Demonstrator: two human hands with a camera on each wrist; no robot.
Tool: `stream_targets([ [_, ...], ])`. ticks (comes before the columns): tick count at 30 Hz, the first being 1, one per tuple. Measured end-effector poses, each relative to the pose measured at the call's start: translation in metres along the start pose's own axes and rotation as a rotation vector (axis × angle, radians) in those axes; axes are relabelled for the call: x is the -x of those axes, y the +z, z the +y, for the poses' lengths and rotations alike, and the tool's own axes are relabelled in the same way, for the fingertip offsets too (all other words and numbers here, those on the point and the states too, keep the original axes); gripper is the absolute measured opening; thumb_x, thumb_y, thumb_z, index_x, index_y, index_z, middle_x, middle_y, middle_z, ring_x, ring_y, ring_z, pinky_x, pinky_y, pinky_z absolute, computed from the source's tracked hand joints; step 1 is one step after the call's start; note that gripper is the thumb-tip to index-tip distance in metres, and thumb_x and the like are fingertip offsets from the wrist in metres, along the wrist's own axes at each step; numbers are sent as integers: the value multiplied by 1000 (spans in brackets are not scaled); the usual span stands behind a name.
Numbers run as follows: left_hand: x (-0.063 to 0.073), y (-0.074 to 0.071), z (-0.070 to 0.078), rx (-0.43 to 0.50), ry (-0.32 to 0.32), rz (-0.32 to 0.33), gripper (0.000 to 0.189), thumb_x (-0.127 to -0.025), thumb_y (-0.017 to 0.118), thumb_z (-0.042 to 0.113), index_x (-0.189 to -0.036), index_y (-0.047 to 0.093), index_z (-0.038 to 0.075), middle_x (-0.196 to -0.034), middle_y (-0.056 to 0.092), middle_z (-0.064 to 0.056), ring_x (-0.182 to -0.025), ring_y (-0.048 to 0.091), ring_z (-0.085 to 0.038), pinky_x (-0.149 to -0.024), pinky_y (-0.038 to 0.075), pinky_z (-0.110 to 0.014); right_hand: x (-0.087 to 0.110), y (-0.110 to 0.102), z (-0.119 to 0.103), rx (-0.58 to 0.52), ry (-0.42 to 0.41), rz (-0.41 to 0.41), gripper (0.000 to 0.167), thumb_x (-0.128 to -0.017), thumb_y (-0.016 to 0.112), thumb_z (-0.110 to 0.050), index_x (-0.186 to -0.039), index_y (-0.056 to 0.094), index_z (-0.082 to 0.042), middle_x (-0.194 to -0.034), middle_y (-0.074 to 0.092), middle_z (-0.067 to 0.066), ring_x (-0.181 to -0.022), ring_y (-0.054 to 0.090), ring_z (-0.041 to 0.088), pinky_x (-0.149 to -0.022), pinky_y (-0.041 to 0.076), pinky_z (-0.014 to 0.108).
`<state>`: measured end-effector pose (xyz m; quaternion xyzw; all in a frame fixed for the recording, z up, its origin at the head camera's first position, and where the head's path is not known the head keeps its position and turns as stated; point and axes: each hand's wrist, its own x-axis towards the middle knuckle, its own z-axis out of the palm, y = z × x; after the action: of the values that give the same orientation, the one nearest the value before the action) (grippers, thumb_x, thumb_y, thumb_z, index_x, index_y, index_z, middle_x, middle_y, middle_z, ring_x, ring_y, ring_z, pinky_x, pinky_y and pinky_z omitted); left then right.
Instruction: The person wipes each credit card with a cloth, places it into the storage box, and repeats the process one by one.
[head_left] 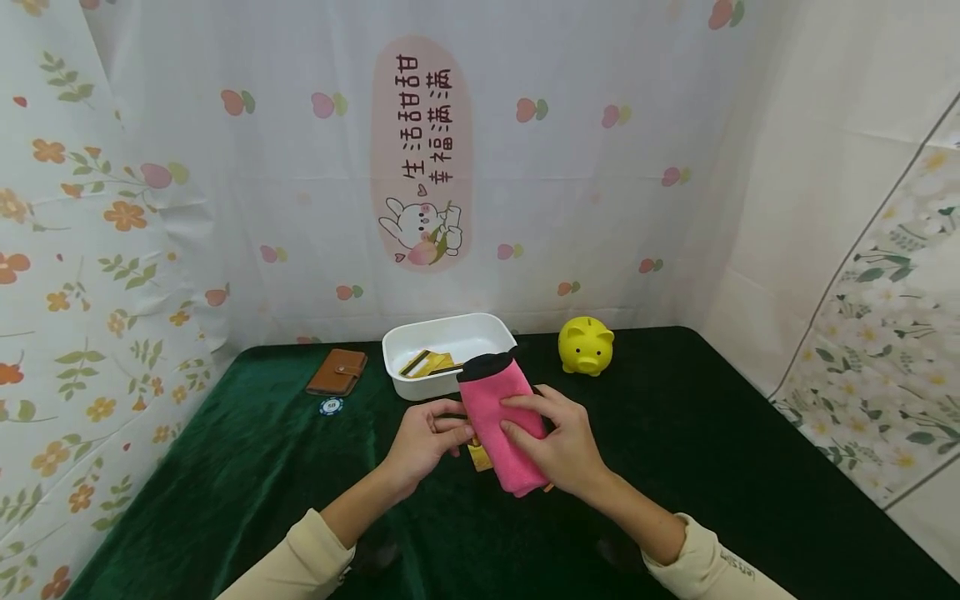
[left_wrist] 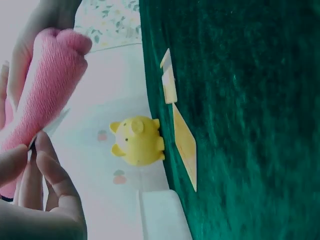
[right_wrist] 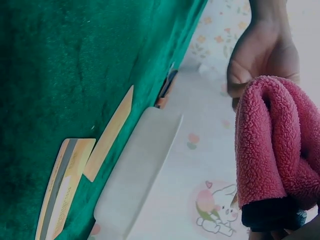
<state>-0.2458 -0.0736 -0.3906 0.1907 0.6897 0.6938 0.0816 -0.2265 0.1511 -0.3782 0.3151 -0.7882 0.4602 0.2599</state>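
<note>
A folded, fuzzy pink cloth [head_left: 498, 425] with a black band at its far end is held up over the table, slanting. My right hand [head_left: 566, 437] grips it from the right side, fingers and thumb lying across its front. At its left edge is my left hand [head_left: 427, 437]; in the left wrist view its thumb and index finger pinch a thin, dark-edged thing [left_wrist: 33, 144] against the cloth. I cannot tell what that thing is. Below the hands, two gold cards lie on the table, one striped card [right_wrist: 62, 187] and another card [right_wrist: 110, 132] beside it.
Behind the hands, a white tray [head_left: 480, 327] contains several gold cards [head_left: 427, 363]. To its left lie a brown wallet [head_left: 337, 372] and a blue-and-white poker chip [head_left: 331, 406]. A yellow piggy bank [head_left: 586, 346] stands at the back right. Dark green cloth [head_left: 247, 483] covers the table.
</note>
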Motion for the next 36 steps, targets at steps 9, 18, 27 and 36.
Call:
stream_targets([
  [9,0,9,1,-46,30,63,25,-94,65,2,-115,59,-11,-105,72,-23,-92,70,-30,-68,53,-25,3,-5,2,75,-24,25,28,-82,80,-5,-110,74,-10,-103,65,7,-80,62,16,-64,56,28],
  [18,-1,9,0,-46,-8,95,26,-92,66,2,-115,59,-9,-110,70,-25,-89,69,-27,-69,53,-26,5,-10,13,83,3,52,28,-83,80,-6,-109,74,-13,-99,65,3,-77,60,14,-62,55,27],
  [27,0,8,1,-37,-32,93,27,-92,66,2,-116,59,-9,-111,70,-24,-87,69,-23,-70,53,-27,6,-12,14,99,79,56,31,-80,81,-1,-109,74,-10,-100,66,6,-77,59,15,-61,55,29],
  [36,1,5,1,-27,-34,87,27,-93,66,3,-116,58,-9,-111,70,-22,-86,69,-18,-71,53,-27,0,-18,-12,120,76,65,28,-79,77,9,-105,72,1,-95,65,13,-75,59,22,-60,54,26],
])
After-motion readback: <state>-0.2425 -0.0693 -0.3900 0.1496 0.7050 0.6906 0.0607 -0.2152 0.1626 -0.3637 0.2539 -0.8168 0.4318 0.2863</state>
